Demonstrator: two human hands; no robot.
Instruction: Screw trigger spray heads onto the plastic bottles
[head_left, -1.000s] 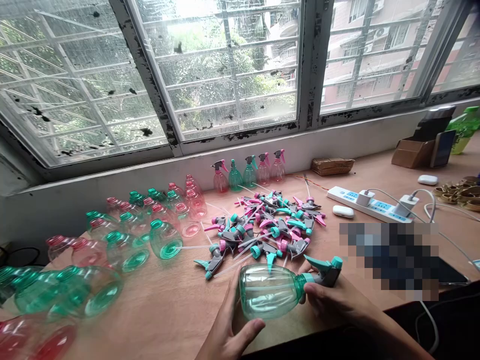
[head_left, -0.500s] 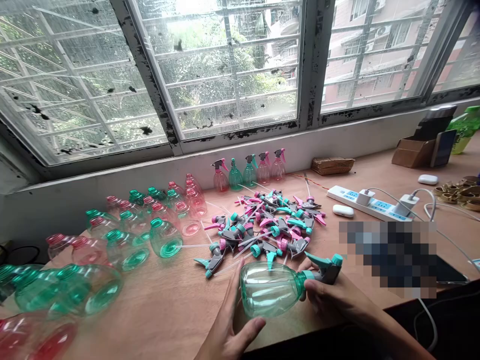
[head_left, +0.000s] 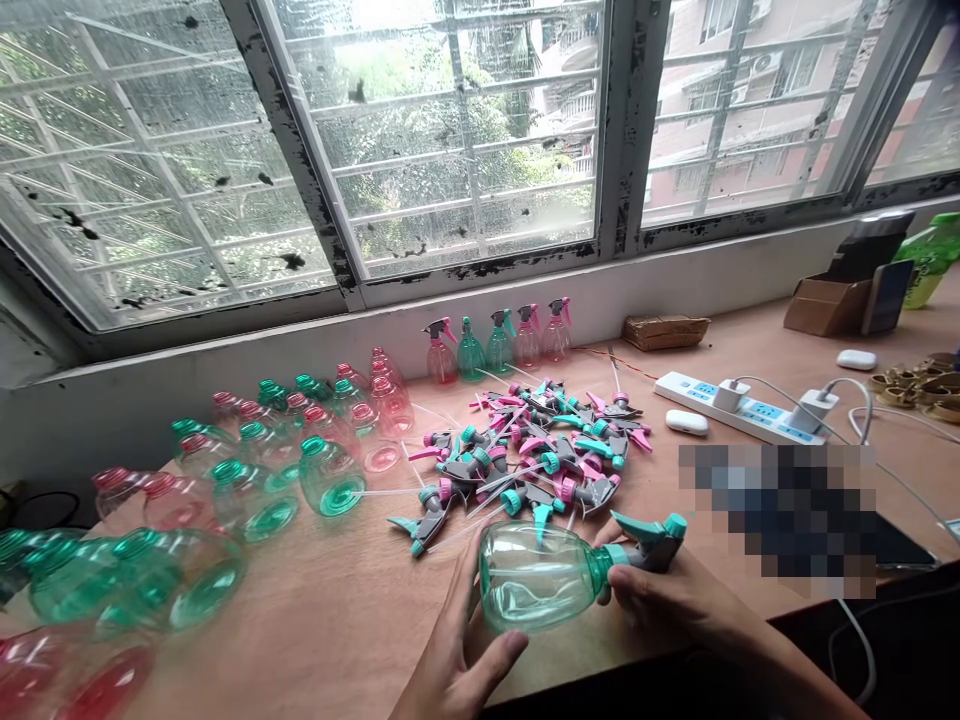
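A clear green spray bottle lies on its side in both my hands, just above the wooden table. My left hand wraps round the bottle's base end, thumb underneath. My right hand is closed round the neck, at the teal collar of the grey and teal trigger head that sits on the bottle. Just beyond lies a heap of loose trigger heads in pink, teal and grey, with their thin tubes sticking out.
Several empty green and pink bottles lie on the left of the table. Several finished spray bottles stand by the wall under the window. A power strip with chargers and cables, a cardboard box and a phone lie at right.
The bottle has shifted slightly in my hands, and my left thumb has moved a little along its underside. Everything else on the table is as before.
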